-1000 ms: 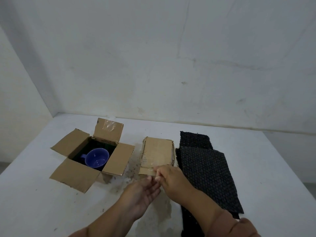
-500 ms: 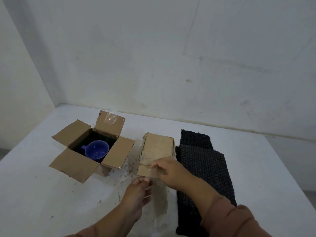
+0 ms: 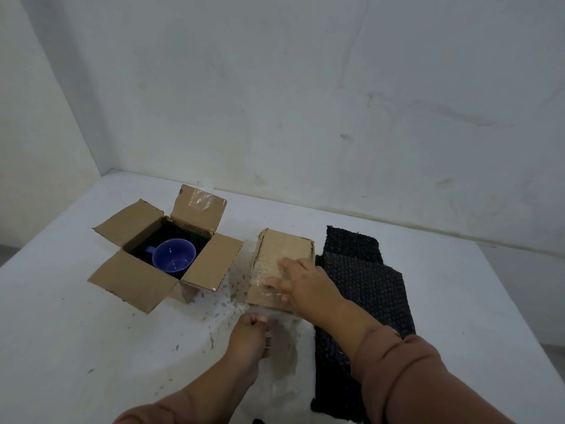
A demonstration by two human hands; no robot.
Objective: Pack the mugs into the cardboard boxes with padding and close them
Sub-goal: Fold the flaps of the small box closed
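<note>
Fingers of the left hand are sitting curled just short of the closed box; I cannot tell whether they are pinching anything. The right hand is pressing flat, fingers spread, on the closed box's taped near end. Black padding is lying just right of it. Farther left, the blue mug is sitting inside the open box.

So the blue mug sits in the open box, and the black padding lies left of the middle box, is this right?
Not quite. The head view shows the padding lying right of the middle box, not left. The blue mug does sit in the open box.
</note>
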